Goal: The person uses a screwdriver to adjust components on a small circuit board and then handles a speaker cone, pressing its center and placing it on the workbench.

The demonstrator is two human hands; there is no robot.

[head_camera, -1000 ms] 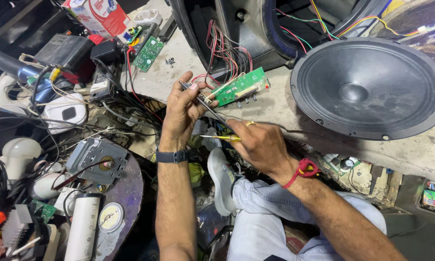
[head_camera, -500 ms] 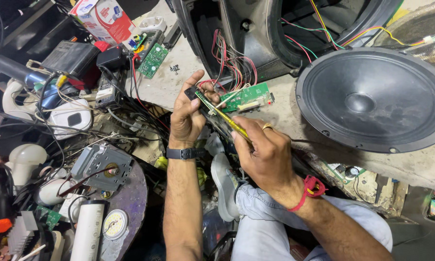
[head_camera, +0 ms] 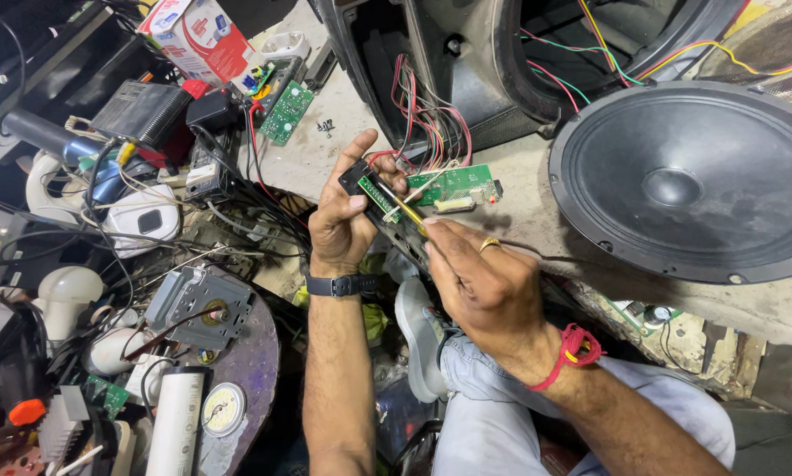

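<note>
Near the middle of the frame, the left hand [head_camera: 347, 220] holds a small black module with a green circuit board [head_camera: 371, 188], its fingers clamped on the edges. The right hand [head_camera: 484, 282], just below and to the right, has its fingers closed together on a yellow-handled screwdriver [head_camera: 405, 210], and the tip rests on the small board. Just to the right lies a second green circuit board [head_camera: 458, 185], joined by red wires [head_camera: 422, 123] to the open black speaker cabinet [head_camera: 449, 70] at upper centre. The big loudspeaker [head_camera: 687, 181] lies on the tabletop [head_camera: 325, 159] at the right.

I think the main risk is a slip of the tip: the board is held only in the air, so a hard push could scratch the tracks or hit the left thumb. Pulling the module away could also strain the thin wires, because they look short and tangled. Small screws [head_camera: 325, 128] lying at upper centre could easily be lost among the clutter
</note>
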